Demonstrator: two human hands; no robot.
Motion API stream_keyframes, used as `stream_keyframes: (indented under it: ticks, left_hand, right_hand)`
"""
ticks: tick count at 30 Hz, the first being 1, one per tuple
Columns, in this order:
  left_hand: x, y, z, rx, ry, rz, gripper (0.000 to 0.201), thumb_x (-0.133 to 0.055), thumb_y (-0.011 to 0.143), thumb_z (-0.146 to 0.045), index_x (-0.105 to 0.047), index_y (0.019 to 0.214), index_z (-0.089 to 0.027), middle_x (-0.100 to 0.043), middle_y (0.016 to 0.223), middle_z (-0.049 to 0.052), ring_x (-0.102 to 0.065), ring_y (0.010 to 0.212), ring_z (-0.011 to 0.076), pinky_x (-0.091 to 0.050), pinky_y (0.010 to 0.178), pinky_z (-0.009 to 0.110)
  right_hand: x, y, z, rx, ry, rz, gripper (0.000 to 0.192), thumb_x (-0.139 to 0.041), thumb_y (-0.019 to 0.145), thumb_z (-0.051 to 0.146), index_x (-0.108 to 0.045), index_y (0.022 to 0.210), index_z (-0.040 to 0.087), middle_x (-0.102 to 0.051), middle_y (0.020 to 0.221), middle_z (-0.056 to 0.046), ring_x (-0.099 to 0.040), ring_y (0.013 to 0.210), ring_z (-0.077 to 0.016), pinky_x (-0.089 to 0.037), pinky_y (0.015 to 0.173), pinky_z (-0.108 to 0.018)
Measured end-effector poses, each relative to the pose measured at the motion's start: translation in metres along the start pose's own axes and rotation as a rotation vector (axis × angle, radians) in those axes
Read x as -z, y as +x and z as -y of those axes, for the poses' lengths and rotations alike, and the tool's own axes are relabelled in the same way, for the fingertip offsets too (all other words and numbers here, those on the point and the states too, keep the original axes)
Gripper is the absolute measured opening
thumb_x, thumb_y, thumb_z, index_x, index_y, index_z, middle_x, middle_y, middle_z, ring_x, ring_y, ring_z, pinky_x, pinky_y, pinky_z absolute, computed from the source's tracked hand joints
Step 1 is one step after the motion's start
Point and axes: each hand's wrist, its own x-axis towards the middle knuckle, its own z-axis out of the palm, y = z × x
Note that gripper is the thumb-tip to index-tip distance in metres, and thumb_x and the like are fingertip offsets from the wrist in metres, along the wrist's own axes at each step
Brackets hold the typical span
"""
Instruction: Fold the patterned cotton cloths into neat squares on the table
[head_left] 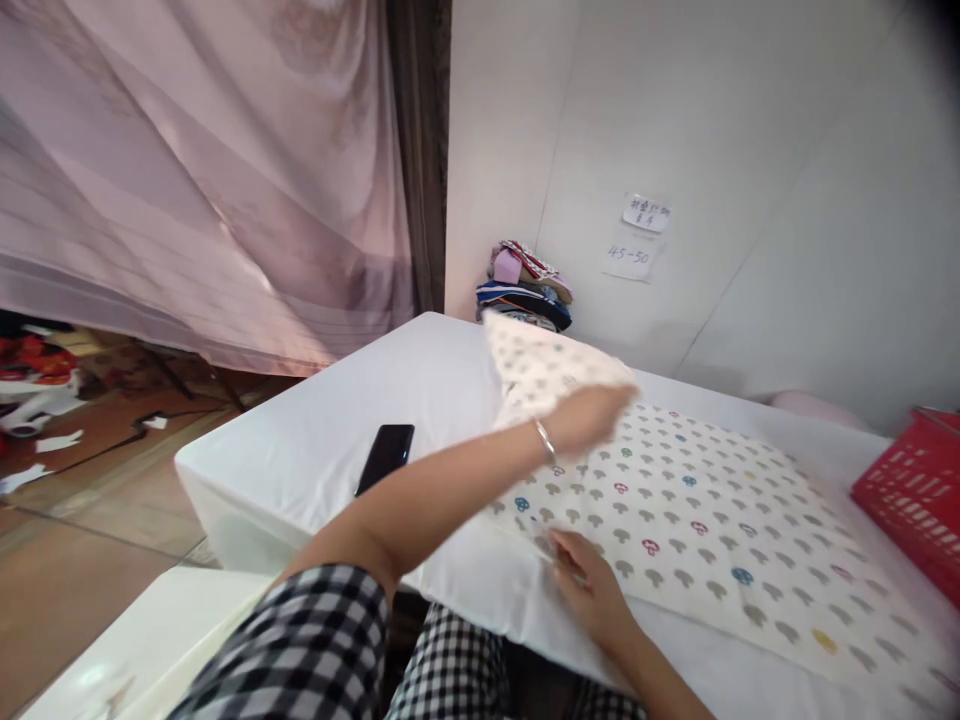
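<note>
A white cloth (667,530) printed with grey mushrooms and a few coloured ones lies spread over the white-covered table. My left hand (596,415), with a silver bracelet at the wrist, reaches across to the far side and is closed on the cloth. Beside it a corner of the fabric stands raised and blurred. At the near left edge, my right hand (589,580) has its fingers curled together on the cloth's border. Exactly how its fingertips grip is partly hidden.
Left of the cloth, a black phone (385,456) lies on the table (300,430). Folded fabrics (525,290) are piled by the wall at the far corner. A red plastic basket (915,500) stands at the right. Pink curtains (225,170) hang at the left.
</note>
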Motion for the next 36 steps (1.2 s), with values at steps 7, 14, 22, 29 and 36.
stream_keyframes:
  ticks: [7,14,22,29,36]
  left_hand:
    - [-0.122,-0.047,-0.048,-0.266,0.161,0.511,0.026,-0.050,0.079,-0.015,-0.056,0.104,-0.017,-0.066,0.088,0.009,-0.063,0.079,0.0223,-0.047,0.063,0.029]
    - [-0.137,-0.086,-0.048,-0.028,0.047,0.420,0.022,-0.037,0.090,-0.025,-0.051,0.105,-0.017,-0.066,0.084,0.008,-0.063,0.078,0.0209,-0.047,0.067,0.030]
    - [-0.150,-0.120,-0.073,-0.137,0.089,0.354,0.016,-0.044,0.081,-0.015,-0.051,0.096,-0.019,-0.058,0.098,0.005,-0.057,0.083,0.0184,-0.047,0.068,0.029]
    - [-0.153,-0.133,-0.071,-0.056,0.030,0.228,0.030,-0.043,0.076,-0.007,-0.048,0.103,-0.018,-0.054,0.107,0.006,-0.051,0.097,0.0206,-0.046,0.082,0.035]
    - [-0.147,-0.142,-0.051,-0.026,0.036,0.099,0.048,-0.048,0.070,-0.007,-0.046,0.115,-0.020,-0.051,0.119,0.008,-0.047,0.111,0.0231,-0.041,0.093,0.040]
  right_hand:
    - [0.042,-0.051,-0.004,-0.261,0.354,-0.106,0.024,-0.058,0.077,0.037,-0.070,0.090,0.021,-0.067,0.087,-0.007,-0.060,0.081,-0.0215,-0.048,0.077,-0.034]
    - [0.083,-0.078,-0.016,-0.633,0.865,-0.412,0.051,-0.068,0.069,0.049,-0.061,0.110,0.021,-0.068,0.093,-0.008,-0.062,0.076,-0.0205,-0.049,0.062,-0.030]
    - [0.089,-0.057,0.011,-0.537,1.108,-0.264,0.032,-0.062,0.076,0.046,-0.062,0.097,0.022,-0.067,0.093,-0.005,-0.062,0.076,-0.0190,-0.048,0.062,-0.029]
    - [0.081,-0.054,0.005,-0.524,1.168,-0.276,0.030,-0.068,0.073,0.035,-0.063,0.099,0.020,-0.068,0.089,-0.003,-0.061,0.069,-0.0152,-0.047,0.065,-0.028]
    - [0.087,-0.039,-0.005,-0.450,1.158,-0.291,0.027,-0.068,0.069,0.027,-0.065,0.094,0.018,-0.069,0.092,-0.006,-0.062,0.080,-0.0196,-0.048,0.071,-0.032]
